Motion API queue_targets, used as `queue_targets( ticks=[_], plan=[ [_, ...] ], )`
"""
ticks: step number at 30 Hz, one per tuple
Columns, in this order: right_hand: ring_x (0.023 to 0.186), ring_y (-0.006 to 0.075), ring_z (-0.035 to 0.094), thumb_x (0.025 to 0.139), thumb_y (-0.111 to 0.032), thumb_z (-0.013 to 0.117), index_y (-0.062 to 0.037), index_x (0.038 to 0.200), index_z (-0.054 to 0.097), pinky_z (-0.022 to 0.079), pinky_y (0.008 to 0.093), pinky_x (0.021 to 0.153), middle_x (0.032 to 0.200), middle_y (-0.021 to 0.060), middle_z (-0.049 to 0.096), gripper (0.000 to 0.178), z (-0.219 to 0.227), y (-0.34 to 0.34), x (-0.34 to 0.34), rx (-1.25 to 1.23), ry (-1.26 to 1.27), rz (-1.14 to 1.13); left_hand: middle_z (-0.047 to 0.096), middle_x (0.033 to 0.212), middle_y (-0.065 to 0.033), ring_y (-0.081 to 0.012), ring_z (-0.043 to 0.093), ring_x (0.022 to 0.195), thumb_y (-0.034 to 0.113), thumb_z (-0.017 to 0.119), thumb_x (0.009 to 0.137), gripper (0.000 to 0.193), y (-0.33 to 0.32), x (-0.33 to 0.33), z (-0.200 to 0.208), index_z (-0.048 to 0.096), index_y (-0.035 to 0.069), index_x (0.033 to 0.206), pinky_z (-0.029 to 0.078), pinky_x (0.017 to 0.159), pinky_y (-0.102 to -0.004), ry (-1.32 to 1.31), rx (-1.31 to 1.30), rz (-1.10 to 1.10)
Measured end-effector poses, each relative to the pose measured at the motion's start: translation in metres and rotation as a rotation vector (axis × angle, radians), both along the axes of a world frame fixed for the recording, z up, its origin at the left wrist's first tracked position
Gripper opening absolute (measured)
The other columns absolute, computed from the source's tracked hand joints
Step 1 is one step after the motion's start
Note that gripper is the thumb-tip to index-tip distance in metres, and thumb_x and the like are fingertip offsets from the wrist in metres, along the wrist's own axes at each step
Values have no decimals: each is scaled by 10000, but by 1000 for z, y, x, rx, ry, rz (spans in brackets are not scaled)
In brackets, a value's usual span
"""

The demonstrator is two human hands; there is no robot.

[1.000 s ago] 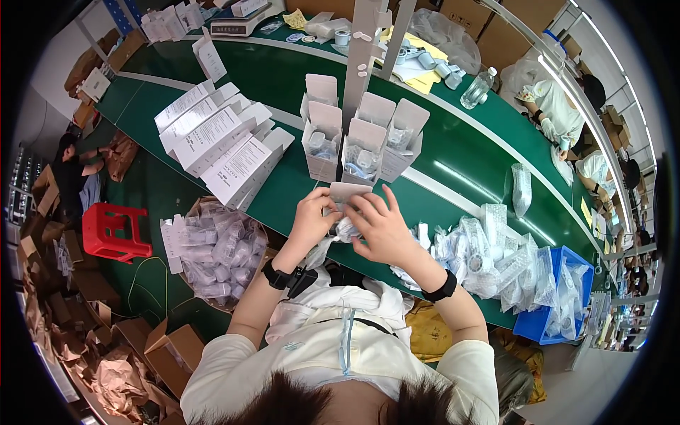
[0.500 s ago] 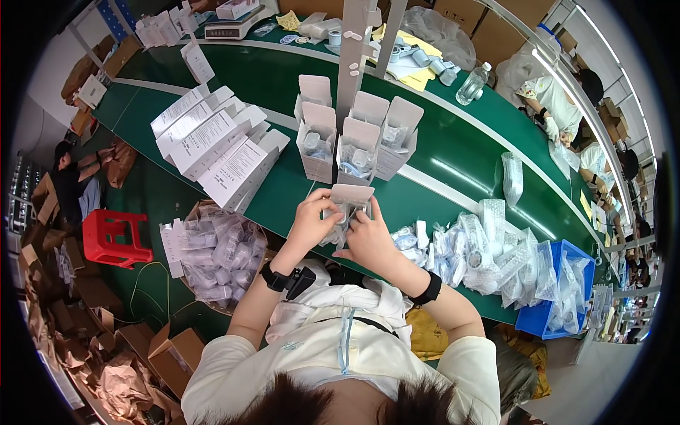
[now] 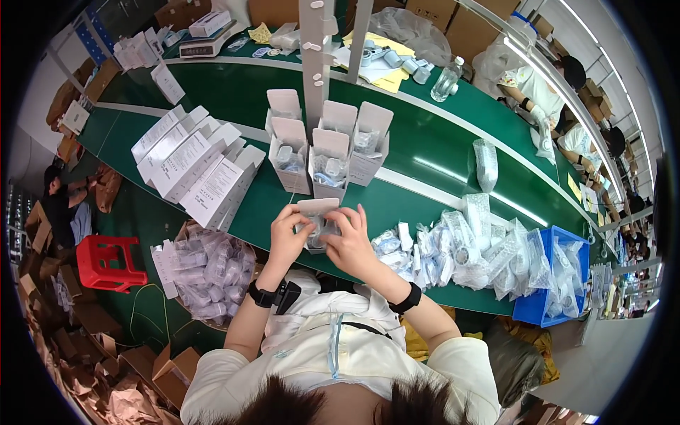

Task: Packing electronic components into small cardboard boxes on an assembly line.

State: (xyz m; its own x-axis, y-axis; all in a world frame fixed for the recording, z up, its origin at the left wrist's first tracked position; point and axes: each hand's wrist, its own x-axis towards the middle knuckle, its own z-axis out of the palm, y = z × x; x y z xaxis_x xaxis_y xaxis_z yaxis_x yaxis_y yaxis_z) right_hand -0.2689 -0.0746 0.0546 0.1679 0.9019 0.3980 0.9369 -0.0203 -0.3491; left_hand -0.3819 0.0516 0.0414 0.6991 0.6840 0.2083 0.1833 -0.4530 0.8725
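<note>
At the table's near edge stands a small open white box (image 3: 319, 205) with its flap raised and a clear-bagged item (image 3: 316, 228) inside, partly hidden by my fingers. My left hand (image 3: 287, 235) is closed at the box's left side, thumb and fingertips at the opening. From the right, my right hand (image 3: 348, 242) curls over the rim, its fingers bent at the bagged item. Just beyond are several upright open white boxes (image 3: 329, 152) filled with bagged parts. Flat white printed boxes (image 3: 205, 170) lie in an overlapping row to the left.
Bubble-wrapped parts (image 3: 467, 248) are heaped on the right, beside a blue bin (image 3: 531, 308). A carton of bagged items (image 3: 212, 269) stands lower left, near a red stool (image 3: 110, 262). A metal post (image 3: 314, 71) rises behind the boxes. Co-workers sit at far right.
The view has shifted, so the table scene sits a little further left. My right hand's fingers have bent further over the box opening; my left hand stays at its side.
</note>
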Motion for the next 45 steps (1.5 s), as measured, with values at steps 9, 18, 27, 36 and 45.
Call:
queue_targets(
  ticks=[9, 18, 27, 36, 45],
  plan=[
    [1159, 270, 395, 610, -181, 754, -72, 1259, 362, 311, 400, 970, 1207, 142, 449, 766, -41, -61, 43, 312, 890, 53, 553, 979, -98, -187, 565, 857, 7, 645, 691, 146, -43, 41, 69, 584, -29, 819, 452, 704, -279, -136, -59, -217],
    [966, 223, 538, 597, -89, 760, 15, 1207, 360, 442, 320, 819, 1057, 116, 544, 737, -20, -40, 250, 345, 1096, -489, 366, 1250, -140, -215, 405, 1132, 80, 662, 712, 475, 14, 67, 64, 431, 19, 1123, 373, 905, -326, -244, 306, 66],
    [1194, 328, 352, 579, -87, 748, -27, 1322, 189, 324, 380, 972, 1291, 188, 332, 932, -108, 28, 344, 411, 666, -618, 367, 1166, -141, -231, 427, 1058, 131, 785, 591, 784, -6, 61, -28, 268, 32, 1172, 415, 821, -326, 130, -49, 298],
    [1264, 445, 153, 630, -215, 703, -66, 1326, 271, 247, 501, 999, 1356, 210, 243, 833, -101, -30, 379, -315, 54, -1024, 263, 1319, -235, -300, 383, 1155, 201, 822, 574, 1099, -2, 72, -103, 44, -35, 1314, 380, 907, -367, 194, -291, 398],
    [1006, 343, 520, 692, -196, 625, -26, 1253, 356, 436, 402, 861, 1145, 181, 506, 645, -105, -29, 431, -552, 530, -1119, 320, 1277, -258, -299, 401, 1141, 194, 785, 606, 1008, -11, 94, -114, 100, -87, 1290, 363, 924, -334, 163, -100, 422]
  ],
)
